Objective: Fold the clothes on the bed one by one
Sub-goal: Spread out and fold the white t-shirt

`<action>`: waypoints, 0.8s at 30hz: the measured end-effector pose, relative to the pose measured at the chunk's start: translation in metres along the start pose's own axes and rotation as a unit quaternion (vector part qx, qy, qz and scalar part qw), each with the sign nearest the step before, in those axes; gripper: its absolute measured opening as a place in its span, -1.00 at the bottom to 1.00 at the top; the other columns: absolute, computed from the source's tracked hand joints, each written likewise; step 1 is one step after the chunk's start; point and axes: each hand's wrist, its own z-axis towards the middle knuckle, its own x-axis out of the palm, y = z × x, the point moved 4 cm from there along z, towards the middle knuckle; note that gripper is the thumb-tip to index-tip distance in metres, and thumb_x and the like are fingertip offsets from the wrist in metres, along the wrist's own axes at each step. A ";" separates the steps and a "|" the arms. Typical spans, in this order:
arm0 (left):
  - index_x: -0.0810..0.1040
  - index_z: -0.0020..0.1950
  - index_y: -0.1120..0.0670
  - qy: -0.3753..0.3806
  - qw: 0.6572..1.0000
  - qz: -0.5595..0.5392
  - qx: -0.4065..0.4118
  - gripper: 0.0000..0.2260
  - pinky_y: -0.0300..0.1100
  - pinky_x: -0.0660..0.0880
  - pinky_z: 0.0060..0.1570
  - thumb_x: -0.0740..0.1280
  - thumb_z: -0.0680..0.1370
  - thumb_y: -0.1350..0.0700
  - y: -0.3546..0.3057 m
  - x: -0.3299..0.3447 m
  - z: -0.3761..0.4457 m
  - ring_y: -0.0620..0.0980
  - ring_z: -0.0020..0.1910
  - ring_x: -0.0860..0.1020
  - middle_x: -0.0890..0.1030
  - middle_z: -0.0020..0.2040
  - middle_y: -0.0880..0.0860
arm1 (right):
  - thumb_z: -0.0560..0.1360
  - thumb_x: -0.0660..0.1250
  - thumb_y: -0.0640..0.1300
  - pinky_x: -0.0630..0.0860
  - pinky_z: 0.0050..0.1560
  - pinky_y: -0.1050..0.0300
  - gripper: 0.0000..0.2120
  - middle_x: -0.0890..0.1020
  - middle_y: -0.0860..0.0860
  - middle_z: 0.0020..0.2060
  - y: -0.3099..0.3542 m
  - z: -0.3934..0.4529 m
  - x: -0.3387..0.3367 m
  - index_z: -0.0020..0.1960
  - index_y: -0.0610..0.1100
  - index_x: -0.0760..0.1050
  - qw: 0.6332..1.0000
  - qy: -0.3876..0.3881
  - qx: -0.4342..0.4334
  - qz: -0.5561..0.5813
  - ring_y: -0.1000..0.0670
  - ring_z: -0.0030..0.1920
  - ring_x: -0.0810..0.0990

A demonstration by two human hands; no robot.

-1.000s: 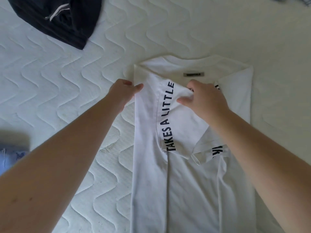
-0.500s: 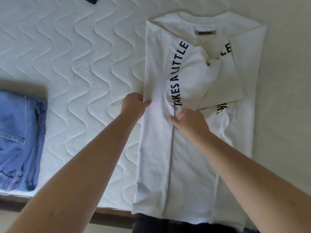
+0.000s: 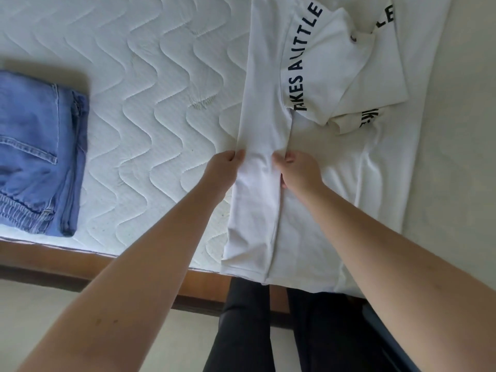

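We see the white cotton T-shirt with black lettering flat on the quilted white mattress; our left hand pinches its folded panel's outer edge, our right hand grips the inner edge, panel between them

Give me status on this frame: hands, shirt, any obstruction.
Left hand and right hand each pinch an edge of the folded-in left panel of the white T-shirt. Sleeves folded in. Folded jeans well off to the left, nothing in the way.
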 end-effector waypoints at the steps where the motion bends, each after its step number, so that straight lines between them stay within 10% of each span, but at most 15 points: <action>1: 0.65 0.00 0.16 0.007 1.000 -0.014 -0.006 -0.68 -0.11 0.41 -0.16 0.27 0.61 -0.08 0.008 0.000 -0.008 0.00 -0.19 0.52 0.64 -0.16 0.18 | 0.54 0.30 0.06 0.57 -0.07 -0.06 -0.64 0.65 -0.20 -0.28 -0.004 -0.005 0.002 -0.15 -0.24 0.59 1.000 0.000 -0.007 -0.025 -0.20 -0.17 0.64; 6: 0.64 -0.07 -0.05 0.045 0.999 -0.025 -0.014 -0.93 -0.22 0.51 -0.11 0.43 0.53 -0.02 0.050 0.008 -0.046 -0.07 -0.14 0.61 0.70 -0.13 -0.05 | 0.55 0.33 0.03 0.46 -0.20 0.03 -0.68 0.67 -0.13 -0.26 -0.032 -0.042 0.018 -0.12 -0.23 0.61 0.998 0.036 0.009 -0.050 -0.13 -0.20 0.63; 9: 0.62 -0.08 0.12 0.035 0.998 -0.027 -0.042 -0.72 -0.10 0.38 -0.18 0.32 0.59 -0.09 0.073 0.012 -0.067 -0.01 -0.22 0.47 0.56 -0.22 0.07 | 0.58 0.28 0.03 0.25 -0.29 0.08 -0.65 0.55 -0.07 -0.39 -0.047 -0.064 0.020 -0.25 -0.19 0.50 0.999 0.006 0.000 -0.054 -0.08 -0.31 0.52; 16: 0.60 -0.11 -0.12 0.040 0.997 0.008 -0.070 -0.94 -0.20 0.51 -0.13 0.37 0.55 -0.05 0.107 0.018 -0.108 -0.06 -0.12 0.60 0.68 -0.13 -0.04 | 0.58 0.24 0.07 0.57 -0.06 -0.03 -0.66 0.67 -0.12 -0.28 -0.087 -0.109 0.045 -0.11 -0.19 0.59 0.993 0.084 0.071 -0.040 -0.13 -0.21 0.66; 24: 0.56 -0.08 -0.02 0.042 0.990 0.061 -0.118 -0.89 -0.25 0.47 -0.34 0.37 0.55 -0.04 0.137 0.029 -0.149 -0.07 -0.23 0.57 0.62 -0.22 -0.05 | 0.53 0.25 -0.12 0.53 -0.28 0.16 -0.85 0.66 -0.01 -0.33 -0.111 -0.148 0.066 -0.09 -0.14 0.57 0.972 0.174 0.104 -0.119 -0.01 -0.30 0.66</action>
